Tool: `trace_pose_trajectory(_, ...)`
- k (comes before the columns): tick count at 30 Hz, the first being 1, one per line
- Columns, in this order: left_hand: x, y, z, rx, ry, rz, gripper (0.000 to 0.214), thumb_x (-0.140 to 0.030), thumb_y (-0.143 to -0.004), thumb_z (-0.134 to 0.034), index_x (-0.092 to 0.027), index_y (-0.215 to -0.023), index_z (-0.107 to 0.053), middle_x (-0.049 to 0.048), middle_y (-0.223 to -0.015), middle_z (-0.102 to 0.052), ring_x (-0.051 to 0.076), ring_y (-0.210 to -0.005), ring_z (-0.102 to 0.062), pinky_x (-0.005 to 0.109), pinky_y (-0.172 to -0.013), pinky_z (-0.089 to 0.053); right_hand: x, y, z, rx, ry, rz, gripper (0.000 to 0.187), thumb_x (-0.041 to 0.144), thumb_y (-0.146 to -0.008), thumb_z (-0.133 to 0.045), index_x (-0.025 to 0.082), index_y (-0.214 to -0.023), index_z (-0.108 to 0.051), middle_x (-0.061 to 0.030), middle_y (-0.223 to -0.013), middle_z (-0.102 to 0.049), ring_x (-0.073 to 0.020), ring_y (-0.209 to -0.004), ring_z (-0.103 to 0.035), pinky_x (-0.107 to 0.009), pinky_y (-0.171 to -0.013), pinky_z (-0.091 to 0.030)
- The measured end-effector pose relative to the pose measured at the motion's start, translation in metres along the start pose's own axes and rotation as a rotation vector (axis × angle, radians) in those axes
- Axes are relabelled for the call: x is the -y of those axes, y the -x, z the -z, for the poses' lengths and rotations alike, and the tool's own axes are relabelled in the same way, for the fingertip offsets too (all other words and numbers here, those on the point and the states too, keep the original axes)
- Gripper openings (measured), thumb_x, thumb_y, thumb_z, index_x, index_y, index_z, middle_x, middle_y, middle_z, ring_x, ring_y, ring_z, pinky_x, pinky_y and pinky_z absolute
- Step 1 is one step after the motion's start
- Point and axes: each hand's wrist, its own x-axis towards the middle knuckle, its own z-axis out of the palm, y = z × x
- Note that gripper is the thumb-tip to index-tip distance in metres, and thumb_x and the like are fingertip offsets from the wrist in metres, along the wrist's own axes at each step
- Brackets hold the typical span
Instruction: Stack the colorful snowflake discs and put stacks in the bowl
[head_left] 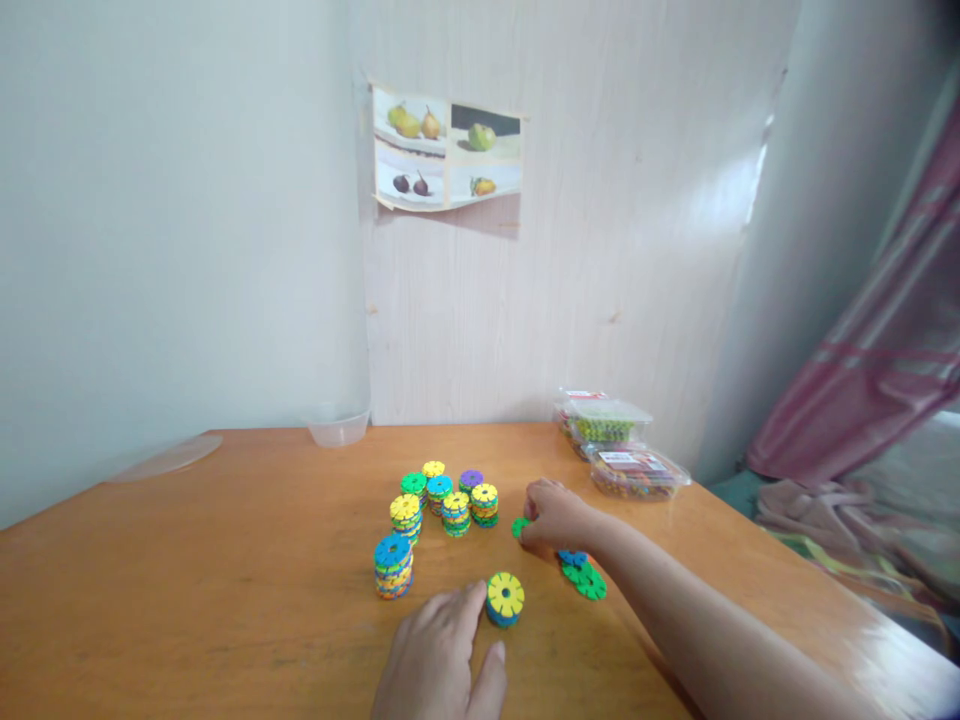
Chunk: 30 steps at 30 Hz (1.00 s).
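Beside a short stack of notched plastic discs (505,596) with a yellow one on top, my left hand (442,650) rests near the table's front. Its fingers are stretched out and its thumb is apart; the forefinger meets the stack's left side. Farther off, my right hand (556,515) is closed with its fingertips on a green notched disc (519,527), partly hidden by the hand. Loose green discs (591,582) and a blue disc (572,557) lie under and beside my right forearm. Several taller disc stacks (456,514) stand in a group left of my right hand.
A blue-topped stack (394,568) stands nearest at the left of the group. Clear plastic boxes (637,472) sit at the back right. A clear tub (339,428) and a flat translucent lid (169,458) lie toward the back left. The wooden table (225,580) meets the wall behind.
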Motion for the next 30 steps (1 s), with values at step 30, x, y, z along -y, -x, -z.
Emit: trace_pose_trajectory(30,-0.016,-0.003,0.015,0.044,0.101,0.068,0.036,-0.024,-0.085,-0.054,-0.026,-0.120,-0.063,0.0069,-0.112,-0.071,0.025,-0.103,-0.065,0.040,-0.090,-0.052,0.025,0.064,0.017,0.306,-0.862,0.145,0.013,0.024,-0.069,-0.070,0.018,-0.077,-0.060,0.0054,-0.064,-0.051,-0.0073,-0.058,-0.041,-0.019,-0.050,-0.028)
